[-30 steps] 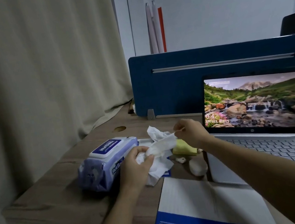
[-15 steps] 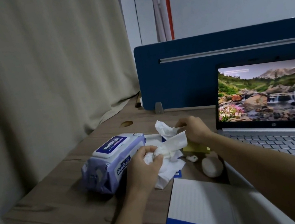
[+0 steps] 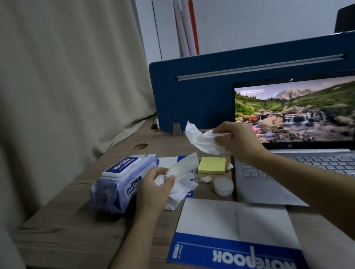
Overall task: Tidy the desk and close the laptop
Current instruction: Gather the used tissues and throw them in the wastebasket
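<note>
Wet-wipe pack (image 3: 122,183) lies on desk (image 3: 69,223), lid shut, contents hidden. Left hand (image 3: 155,189) low beside pack, fingers clenched on crumpled tissue (image 3: 182,175). Right hand (image 3: 241,140) raised over desk, fingers pinching second tissue (image 3: 200,138), which hangs pointing up-left. Laptop (image 3: 299,137) open at right, screen lit, facing the person.
</note>
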Motion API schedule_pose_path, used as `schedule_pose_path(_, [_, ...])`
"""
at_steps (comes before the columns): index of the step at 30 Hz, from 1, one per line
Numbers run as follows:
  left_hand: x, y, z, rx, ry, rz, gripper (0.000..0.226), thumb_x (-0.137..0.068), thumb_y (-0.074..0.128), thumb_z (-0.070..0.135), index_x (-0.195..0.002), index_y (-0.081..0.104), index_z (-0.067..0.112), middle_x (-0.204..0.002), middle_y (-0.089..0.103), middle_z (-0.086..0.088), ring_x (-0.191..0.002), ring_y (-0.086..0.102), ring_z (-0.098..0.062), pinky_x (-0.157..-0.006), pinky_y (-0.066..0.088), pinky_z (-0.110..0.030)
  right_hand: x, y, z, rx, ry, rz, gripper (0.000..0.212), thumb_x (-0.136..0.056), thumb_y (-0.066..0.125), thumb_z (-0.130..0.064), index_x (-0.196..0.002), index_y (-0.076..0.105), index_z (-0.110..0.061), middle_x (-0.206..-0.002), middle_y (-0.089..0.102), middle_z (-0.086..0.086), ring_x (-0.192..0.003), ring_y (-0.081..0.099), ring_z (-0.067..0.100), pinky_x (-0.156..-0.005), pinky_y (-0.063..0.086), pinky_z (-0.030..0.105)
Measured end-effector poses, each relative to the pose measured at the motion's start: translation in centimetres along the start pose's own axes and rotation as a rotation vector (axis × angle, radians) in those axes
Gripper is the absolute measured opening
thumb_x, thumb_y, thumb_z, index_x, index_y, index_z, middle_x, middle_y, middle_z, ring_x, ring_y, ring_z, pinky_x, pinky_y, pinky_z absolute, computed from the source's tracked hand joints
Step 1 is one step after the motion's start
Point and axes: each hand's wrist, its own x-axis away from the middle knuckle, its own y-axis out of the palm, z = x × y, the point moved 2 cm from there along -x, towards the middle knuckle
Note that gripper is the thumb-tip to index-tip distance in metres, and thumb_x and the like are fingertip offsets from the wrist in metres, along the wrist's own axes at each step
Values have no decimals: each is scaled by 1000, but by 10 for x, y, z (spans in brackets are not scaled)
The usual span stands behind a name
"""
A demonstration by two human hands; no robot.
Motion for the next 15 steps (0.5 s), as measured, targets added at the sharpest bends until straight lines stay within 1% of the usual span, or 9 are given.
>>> schedule_pose_path(2, [2, -1, 1, -1, -12, -10, 11, -86, 70, 27, -95, 67, 23, -92, 70, 4, -85, 63, -13, -61, 44, -24, 14, -4, -8, 22, -33, -58, 19, -89, 66, -12, -106, 73, -15, -88, 67, -3, -73, 61, 6, -56, 44, 10])
schedule_pose_path(4, [4, -2, 4, 5, -24, -16, 12, -86, 70, 31, -96, 67, 25, -93, 70, 4, -85, 64, -13, -59, 45, -24, 28, -6, -11, 70, -67, -111, 19, -89, 65, -12, -106, 74, -15, -87, 67, -4, -69, 55, -5, -52, 41, 5])
schedule_pose_path(6, [6, -2, 6, -5, -16, -20, 10, -86, 70, 31, -96, 67, 27, -93, 69, 7, -86, 62, -10, -58, 44, -23, 42, -6, -11, 130, -102, -177, 20, -90, 64, -11, -107, 74, -14, -93, 70, 0, -68, 52, -8, -56, 40, 3])
schedule_pose_path(8, [9, -1, 7, 0, -8, -34, 11, -86, 71, 28, -96, 68, 27, -95, 68, 9, -88, 61, -9, -60, 45, -23, 53, -5, -11, 185, -124, -249, 21, -90, 63, -11, -109, 74, -12, -102, 73, 4, -72, 56, -4, -62, 40, 3])
schedule_pose_path(9, [10, -1, 7, 6, -1, -46, 12, -86, 71, 27, -97, 68, 27, -96, 67, 10, -90, 60, -9, -63, 47, -25, 56, -3, -10, 203, -128, -275, 22, -90, 63, -11, -109, 74, -12, -105, 73, 5, -79, 62, 4, -67, 41, 5])
schedule_pose_path(11, [13, -1, 8, 26, 14, -82, 13, -86, 70, 25, -99, 69, 27, -99, 68, 10, -92, 60, -8, -68, 51, -28, 61, 2, -11, 221, -136, -303, 23, -89, 62, -9, -109, 74, -12, -110, 73, 5, -92, 66, 14, -77, 47, 16])
schedule_pose_path(13, [13, -1, 8, 57, 18, -117, 14, -87, 68, 23, -100, 69, 28, -101, 68, 9, -94, 61, -9, -70, 52, -30, 61, 7, -13, 234, -146, -311, 24, -89, 60, -9, -108, 74, -13, -110, 73, 4, -95, 66, 17, -80, 49, 22])
schedule_pose_path(15, [12, 0, 8, 92, 18, -140, 15, -90, 62, 21, -102, 69, 27, -103, 68, 7, -95, 61, -9, -68, 49, -27, 59, 12, -14, 241, -146, -307, 25, -89, 59, -9, -108, 74, -14, -110, 73, 3, -93, 66, 17, -79, 49, 23])
